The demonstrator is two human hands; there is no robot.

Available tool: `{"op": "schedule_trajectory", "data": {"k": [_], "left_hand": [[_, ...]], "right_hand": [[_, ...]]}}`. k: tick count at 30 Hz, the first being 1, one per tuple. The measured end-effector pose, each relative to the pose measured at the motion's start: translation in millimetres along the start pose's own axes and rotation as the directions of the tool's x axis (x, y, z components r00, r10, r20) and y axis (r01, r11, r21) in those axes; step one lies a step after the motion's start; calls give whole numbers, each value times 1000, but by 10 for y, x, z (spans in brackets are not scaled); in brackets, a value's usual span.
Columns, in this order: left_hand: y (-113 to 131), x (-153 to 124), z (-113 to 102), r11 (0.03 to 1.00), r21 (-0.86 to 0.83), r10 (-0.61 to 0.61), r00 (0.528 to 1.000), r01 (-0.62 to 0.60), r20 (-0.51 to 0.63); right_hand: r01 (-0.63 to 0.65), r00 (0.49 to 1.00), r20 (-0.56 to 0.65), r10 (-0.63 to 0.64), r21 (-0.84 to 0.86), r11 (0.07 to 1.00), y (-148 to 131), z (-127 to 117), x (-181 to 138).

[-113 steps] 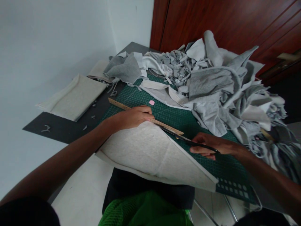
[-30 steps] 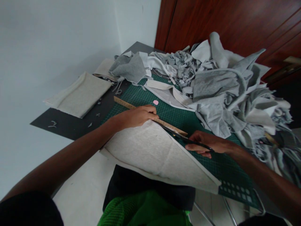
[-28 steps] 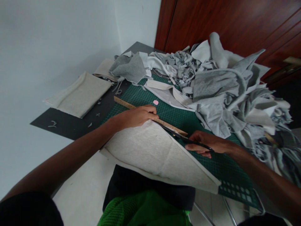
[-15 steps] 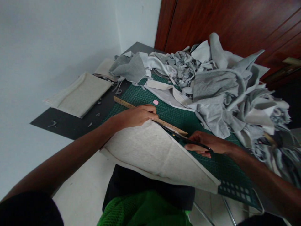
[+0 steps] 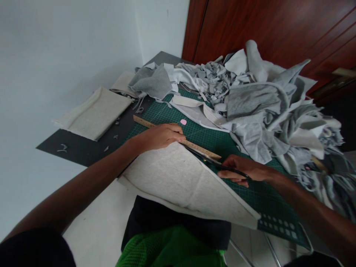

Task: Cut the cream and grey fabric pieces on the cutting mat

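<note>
The left hand (image 5: 168, 136) bears down on a thin, pale wooden ruler (image 5: 201, 148), its fingers drawn closely together over the ruler's middle and the peaked far corner of a large cream cloth piece (image 5: 183, 178); whether they pinch the cloth or merely press on it, I cannot tell. To the right, the right hand (image 5: 240, 168) is closed around black-handled metal scissors (image 5: 236, 171), whose blades lie along the ruler's near side, pointing left toward the left fingertips. The cloth lies on a green gridded cutting mat (image 5: 250, 194), on the near side of the ruler, and seems to reach the near edge of the dark grey tabletop (image 5: 80, 152). The main risk looks to be a nicked finger, since the blade tips end near the left hand. The ruler is pressed at one place only, so a sideways push from the scissors could swing its right end and make the line crooked. The cloth's near side might sag and drag its far edge out of place, or a fold could slip between the blades. Farther right, the loose heap of grey and white fabric scraps (image 5: 253, 100) could slide down and crowd the right wrist.
</note>
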State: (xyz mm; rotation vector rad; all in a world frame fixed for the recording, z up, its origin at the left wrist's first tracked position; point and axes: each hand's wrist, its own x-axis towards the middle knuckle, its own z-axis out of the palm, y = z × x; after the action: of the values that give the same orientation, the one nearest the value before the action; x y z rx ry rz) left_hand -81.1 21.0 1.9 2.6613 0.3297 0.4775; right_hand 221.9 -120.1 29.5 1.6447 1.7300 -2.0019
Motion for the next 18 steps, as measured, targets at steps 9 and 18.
{"op": "schedule_trajectory", "data": {"k": [9, 18], "left_hand": [[32, -22, -66, 987, 156, -27, 999, 23, 22], [-39, -13, -42, 998, 54, 35, 999, -37, 23]], "right_hand": [[11, 1000, 20, -12, 45, 999, -7, 6, -1], [11, 1000, 4, -11, -14, 1000, -58, 19, 16]]}}
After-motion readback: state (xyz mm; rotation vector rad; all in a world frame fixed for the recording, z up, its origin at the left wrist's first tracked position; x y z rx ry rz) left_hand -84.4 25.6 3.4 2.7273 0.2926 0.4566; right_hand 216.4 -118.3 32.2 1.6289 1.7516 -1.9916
